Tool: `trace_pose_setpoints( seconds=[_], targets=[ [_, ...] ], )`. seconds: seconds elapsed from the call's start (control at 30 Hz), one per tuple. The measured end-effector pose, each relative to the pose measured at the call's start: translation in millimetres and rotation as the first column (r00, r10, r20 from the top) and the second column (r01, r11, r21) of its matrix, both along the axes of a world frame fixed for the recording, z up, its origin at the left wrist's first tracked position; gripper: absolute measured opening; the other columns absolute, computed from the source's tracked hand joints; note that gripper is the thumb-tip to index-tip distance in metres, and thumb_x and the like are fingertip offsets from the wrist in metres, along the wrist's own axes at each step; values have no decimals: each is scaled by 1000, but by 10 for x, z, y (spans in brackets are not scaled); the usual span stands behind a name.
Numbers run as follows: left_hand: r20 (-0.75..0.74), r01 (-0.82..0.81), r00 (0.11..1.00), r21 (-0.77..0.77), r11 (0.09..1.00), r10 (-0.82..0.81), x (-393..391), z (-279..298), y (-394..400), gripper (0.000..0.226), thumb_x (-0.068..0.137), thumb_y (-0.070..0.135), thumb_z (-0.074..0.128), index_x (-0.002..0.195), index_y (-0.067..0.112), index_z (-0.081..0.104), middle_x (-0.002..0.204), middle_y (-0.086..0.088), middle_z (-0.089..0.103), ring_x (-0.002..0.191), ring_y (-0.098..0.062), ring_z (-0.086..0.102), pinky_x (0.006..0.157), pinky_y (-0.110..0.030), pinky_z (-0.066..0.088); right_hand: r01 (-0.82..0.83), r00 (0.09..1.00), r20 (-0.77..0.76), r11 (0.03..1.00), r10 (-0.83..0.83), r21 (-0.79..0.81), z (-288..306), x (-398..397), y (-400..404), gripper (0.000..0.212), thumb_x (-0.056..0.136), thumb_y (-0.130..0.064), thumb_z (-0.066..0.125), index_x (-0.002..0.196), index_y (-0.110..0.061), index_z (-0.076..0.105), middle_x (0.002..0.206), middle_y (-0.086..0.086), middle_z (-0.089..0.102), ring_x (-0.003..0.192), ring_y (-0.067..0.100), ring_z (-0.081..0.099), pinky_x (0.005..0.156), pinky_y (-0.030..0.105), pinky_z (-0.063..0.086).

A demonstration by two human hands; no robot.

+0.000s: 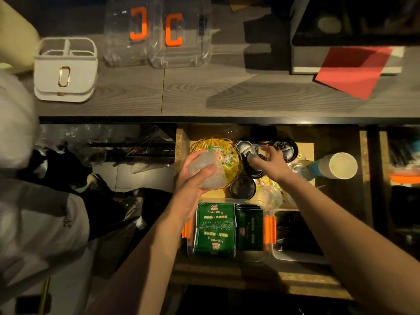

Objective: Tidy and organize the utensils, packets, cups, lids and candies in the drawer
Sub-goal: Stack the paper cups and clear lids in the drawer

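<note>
Left hand [193, 178] is wrapped around a stack of clear plastic cups [204, 171], held just over the near edge of the gold wire basket [236, 155] of candies. Right hand [270, 162], further right, reaches down among the black lids [288, 147]; can't tell if it's gripping one. Green packets [214, 228] sit below both hands.

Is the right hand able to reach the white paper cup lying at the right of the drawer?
Probably yes: the right hand is over the black lids, and the paper cup lies uncovered just right of it.
</note>
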State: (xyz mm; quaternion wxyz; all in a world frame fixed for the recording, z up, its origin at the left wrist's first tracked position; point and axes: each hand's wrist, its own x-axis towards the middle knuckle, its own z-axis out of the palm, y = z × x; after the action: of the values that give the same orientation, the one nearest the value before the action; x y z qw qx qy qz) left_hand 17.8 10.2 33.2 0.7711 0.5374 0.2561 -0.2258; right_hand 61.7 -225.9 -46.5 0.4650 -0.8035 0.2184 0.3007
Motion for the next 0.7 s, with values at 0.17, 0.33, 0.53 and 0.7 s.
trace_pose_setpoints(
  seconds=[0.17, 0.33, 0.53, 0.7],
  targets=[
    [17, 68, 998, -16, 998, -67, -87, 290, -169, 62, 60, 30, 85, 119, 35, 65, 135, -7, 60, 113, -28, 67, 94, -55, 55, 176, 940, 215, 915, -266, 364, 964, -506, -47, 75, 68, -42, 71, 135, -22, 44, 126, 5, 52, 117, 18, 54, 102, 41, 49],
    [64, 162, 985, -1, 987, -162, -176, 591, -380, 69, 62, 35, 85, 126, 30, 60, 137, -13, 58, 118, -36, 63, 89, -57, 57, -83, 903, 416, 905, -109, 418, 1604, -726, 64, 69, 78, -36, 67, 140, -42, 38, 130, -20, 47, 114, -2, 53, 95, 28, 51],
    [130, 200, 972, -9, 980, -197, -225, 857, -531, 63, 60, 39, 83, 120, 34, 63, 130, -10, 60, 118, -31, 60, 79, -36, 55, -110, 859, 506, 939, -75, 326, 1728, -831, 255, 79, 69, -69, 65, 136, -35, 40, 129, -7, 42, 115, -2, 48, 87, 10, 45],
    [123, 192, 975, -61, 980, -183, -243, 1000, -661, 65, 60, 36, 82, 122, 28, 62, 123, -8, 64, 110, -26, 64, 73, -33, 57, -91, 881, 458, 911, -115, 403, 1768, -865, 322, 97, 61, -83, 64, 138, -31, 35, 133, -5, 44, 115, 3, 51, 88, 16, 49]
  ],
)
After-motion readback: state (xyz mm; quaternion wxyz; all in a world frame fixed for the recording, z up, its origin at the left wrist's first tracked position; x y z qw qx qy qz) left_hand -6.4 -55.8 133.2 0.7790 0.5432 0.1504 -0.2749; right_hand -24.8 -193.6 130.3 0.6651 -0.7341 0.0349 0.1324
